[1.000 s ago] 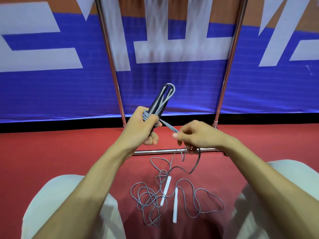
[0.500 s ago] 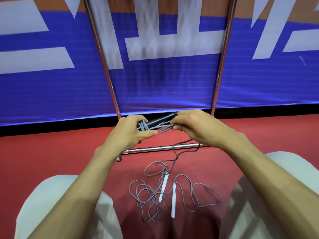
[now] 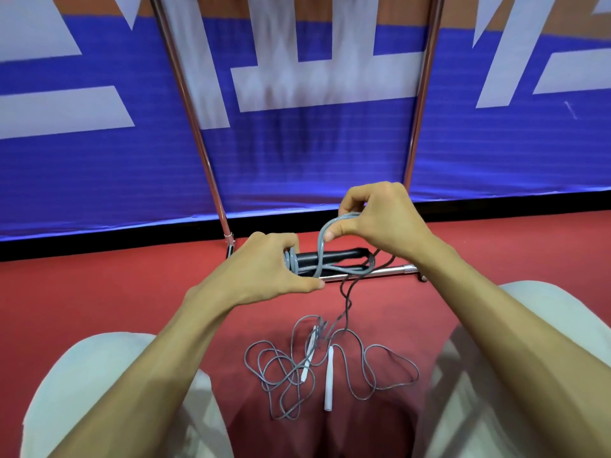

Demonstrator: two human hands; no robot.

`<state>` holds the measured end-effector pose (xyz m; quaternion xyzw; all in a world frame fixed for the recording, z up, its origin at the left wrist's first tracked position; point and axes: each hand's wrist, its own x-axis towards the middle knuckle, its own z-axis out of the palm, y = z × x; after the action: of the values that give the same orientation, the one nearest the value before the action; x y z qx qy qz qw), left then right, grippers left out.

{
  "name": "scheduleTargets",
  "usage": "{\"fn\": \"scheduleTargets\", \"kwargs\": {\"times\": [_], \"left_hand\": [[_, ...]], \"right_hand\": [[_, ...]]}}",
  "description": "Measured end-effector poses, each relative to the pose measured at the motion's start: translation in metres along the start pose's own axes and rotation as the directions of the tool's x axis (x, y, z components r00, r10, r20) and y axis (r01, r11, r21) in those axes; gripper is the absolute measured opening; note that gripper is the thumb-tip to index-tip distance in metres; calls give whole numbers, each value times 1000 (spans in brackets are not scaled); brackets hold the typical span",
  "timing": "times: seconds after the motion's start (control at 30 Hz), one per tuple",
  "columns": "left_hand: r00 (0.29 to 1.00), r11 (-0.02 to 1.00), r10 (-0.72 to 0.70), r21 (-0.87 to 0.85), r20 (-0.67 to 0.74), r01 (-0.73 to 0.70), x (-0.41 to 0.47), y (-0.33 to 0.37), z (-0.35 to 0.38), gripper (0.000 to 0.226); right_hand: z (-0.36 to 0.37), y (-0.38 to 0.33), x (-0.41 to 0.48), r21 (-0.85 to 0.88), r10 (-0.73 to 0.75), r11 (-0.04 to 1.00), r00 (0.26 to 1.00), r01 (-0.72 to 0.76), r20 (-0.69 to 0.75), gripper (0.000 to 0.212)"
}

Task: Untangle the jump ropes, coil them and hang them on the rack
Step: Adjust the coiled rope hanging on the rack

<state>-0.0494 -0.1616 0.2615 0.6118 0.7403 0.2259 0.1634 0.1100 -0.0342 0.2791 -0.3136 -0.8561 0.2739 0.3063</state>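
Head view showed the left hand (image 3: pixel 264 266), at about nine o'clock from centre, closed around one end of a black-handled jump rope (image 3: pixel 330 257) with grey cord turns bunched against its fingers. At about one o'clock the right hand (image 3: pixel 380 219) pinched a raised grey loop (image 3: pixel 322 246) between thumb and fingers, just in front of the rack (image 3: pixel 373 271) and its low chrome bar. A second rope with white handles (image 3: pixel 329 378) lay tangled on the red floor (image 3: pixel 99 292) at six o'clock; a cord trailed down toward it, so tightening the loop might have snagged or dragged that tangle, or loosened the wraps.
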Motion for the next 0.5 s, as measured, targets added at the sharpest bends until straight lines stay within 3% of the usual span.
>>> {"fn": "scheduleTargets", "kwargs": {"times": [0.07, 0.13, 0.2, 0.27, 0.3, 0.4, 0.5], "left_hand": [[997, 997, 71, -45, 44, -69, -2, 0, 0, 47], [989, 986, 132, -110, 64, -124, -5, 5, -3, 29], [985, 972, 165, -177, 50, -153, -6, 8, -6, 21], [986, 948, 166, -279, 21, -153, -6, 7, -8, 14], [989, 926, 149, -352, 4, -139, -5, 7, -9, 16], [996, 800, 76, -593, -50, -91, -4, 7, -13, 50], [991, 731, 29, -674, -129, -109, -2, 12, -17, 69]], "right_hand": [[-2, 0, 2, 168, 101, 977, 982, -128, 159, 31], [-5, 2, 4, 396, 160, 879, 947, -264, 277, 23], [-5, 4, 5, 550, 189, 750, 916, -368, 354, 14], [-3, 7, 5, 619, 164, 686, 910, -383, 381, 8], [0, 8, 5, 637, 141, 679, 917, -364, 374, 7], [10, 9, 5, 631, 115, 712, 938, -307, 326, 17], [19, 1, 3, 541, 134, 776, 922, -325, 362, 21]]}}
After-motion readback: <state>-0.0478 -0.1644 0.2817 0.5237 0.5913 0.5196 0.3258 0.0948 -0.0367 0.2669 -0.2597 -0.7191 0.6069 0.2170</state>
